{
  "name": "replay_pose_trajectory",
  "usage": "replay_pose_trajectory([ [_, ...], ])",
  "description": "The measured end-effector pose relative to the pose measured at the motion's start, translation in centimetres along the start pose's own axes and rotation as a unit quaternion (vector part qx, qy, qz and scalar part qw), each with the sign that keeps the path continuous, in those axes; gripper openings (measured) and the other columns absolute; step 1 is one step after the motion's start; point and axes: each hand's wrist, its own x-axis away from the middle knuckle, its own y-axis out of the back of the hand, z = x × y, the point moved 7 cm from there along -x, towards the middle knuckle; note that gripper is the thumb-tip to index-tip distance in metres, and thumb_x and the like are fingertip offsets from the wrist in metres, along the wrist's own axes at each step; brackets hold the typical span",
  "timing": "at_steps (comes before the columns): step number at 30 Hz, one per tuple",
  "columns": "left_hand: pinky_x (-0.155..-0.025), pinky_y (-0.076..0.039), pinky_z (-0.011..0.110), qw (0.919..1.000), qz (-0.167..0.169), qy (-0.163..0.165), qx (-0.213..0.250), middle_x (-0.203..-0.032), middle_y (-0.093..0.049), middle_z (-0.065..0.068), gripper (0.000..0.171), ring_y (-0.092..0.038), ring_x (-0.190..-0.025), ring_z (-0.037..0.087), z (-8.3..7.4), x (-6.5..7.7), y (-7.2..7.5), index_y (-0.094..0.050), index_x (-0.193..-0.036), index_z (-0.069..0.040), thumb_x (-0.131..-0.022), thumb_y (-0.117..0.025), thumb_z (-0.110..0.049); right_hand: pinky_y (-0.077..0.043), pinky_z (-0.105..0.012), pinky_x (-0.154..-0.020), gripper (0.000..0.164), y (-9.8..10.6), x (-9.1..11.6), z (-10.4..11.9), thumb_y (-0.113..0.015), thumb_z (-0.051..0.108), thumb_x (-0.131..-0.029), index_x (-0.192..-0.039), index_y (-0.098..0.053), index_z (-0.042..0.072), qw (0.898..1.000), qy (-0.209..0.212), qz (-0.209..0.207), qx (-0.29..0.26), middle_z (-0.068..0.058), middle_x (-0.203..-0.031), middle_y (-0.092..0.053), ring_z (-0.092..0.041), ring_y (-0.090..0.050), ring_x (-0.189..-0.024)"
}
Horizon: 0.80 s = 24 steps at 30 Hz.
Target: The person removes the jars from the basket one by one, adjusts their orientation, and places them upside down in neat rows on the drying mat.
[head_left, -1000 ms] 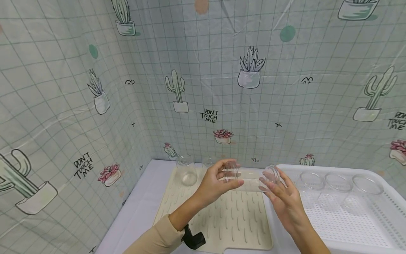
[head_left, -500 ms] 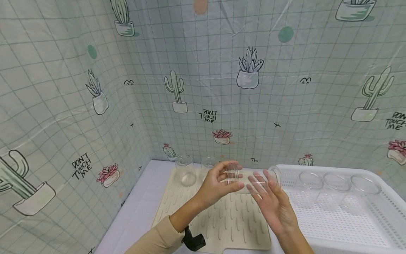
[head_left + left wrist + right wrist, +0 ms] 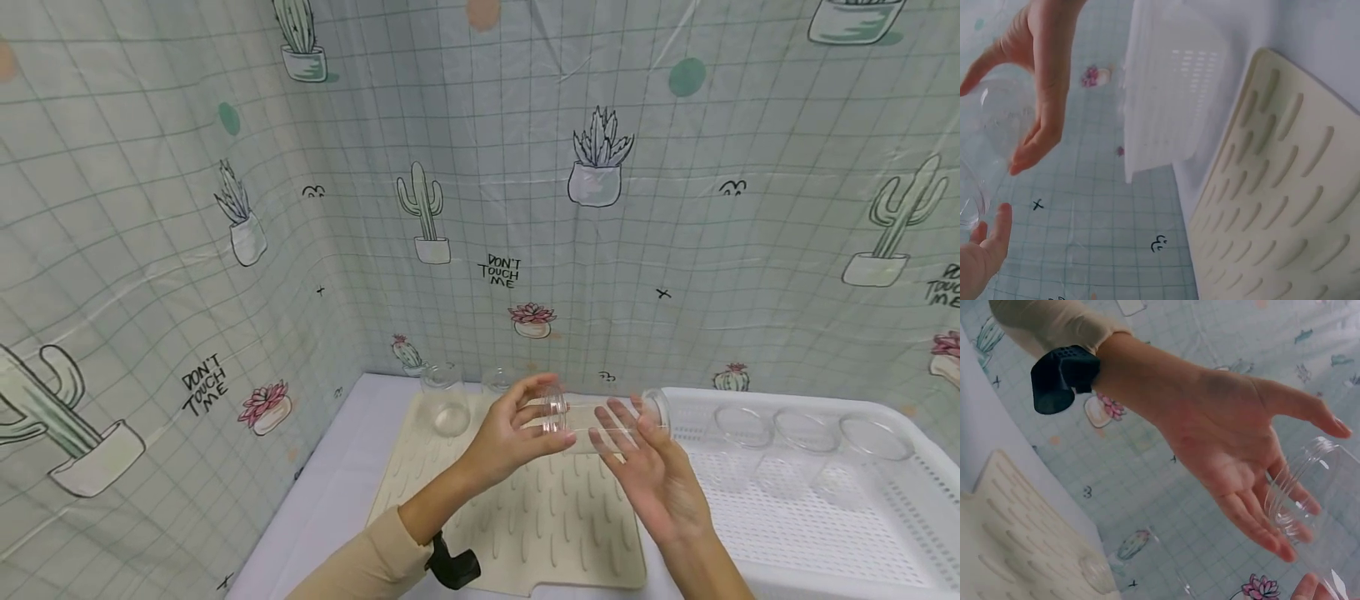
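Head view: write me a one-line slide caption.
Left hand and right hand hold a clear jar sideways above a cream ridged mat, with a white basket alongside.

One left hand [image 3: 506, 433], one right hand [image 3: 660, 479], one threaded clear jar [image 3: 1338, 506], two clear jars [image 3: 446, 400] on one drying mat [image 3: 540, 521], three clear glass-like containers [image 3: 795, 458] in one white basket [image 3: 817, 406]
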Motion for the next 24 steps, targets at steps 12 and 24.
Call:
replay_pose_trajectory([
  [12, -0.103, -0.033, 0.041, 0.9924, -0.041, 0.013, -0.115, -0.139, -0.038, 0.002, 0.067, -0.038, -0.126, 0.022, -0.2, 3.4, 2.5, -0.035, -0.137, -0.014, -0.081, -0.072, -0.016, -0.031, -0.043, -0.103, 0.024, 0.2, -1.8, 3.1, -0.041, 0.009, -0.096, -0.120, -0.038, 0.012, 0.995, 0.034, 0.002, 0.093, -0.004, -0.117, -0.049, -0.025, -0.042, -0.122],
  [24, -0.100, -0.031, 0.049, 0.9662, -0.108, 0.071, -0.223, -0.136, -0.042, 0.003, 0.063, -0.038, -0.125, 0.024, 1.2, 7.2, 6.0, -0.041, -0.132, -0.015, -0.079, -0.074, -0.023, -0.028, -0.042, -0.105, 0.081, 1.9, -4.0, 3.4, -0.056, 0.007, -0.091, -0.148, 0.002, 0.013, 0.979, 0.011, -0.107, 0.170, 0.000, -0.119, -0.047, -0.011, -0.051, -0.111],
])
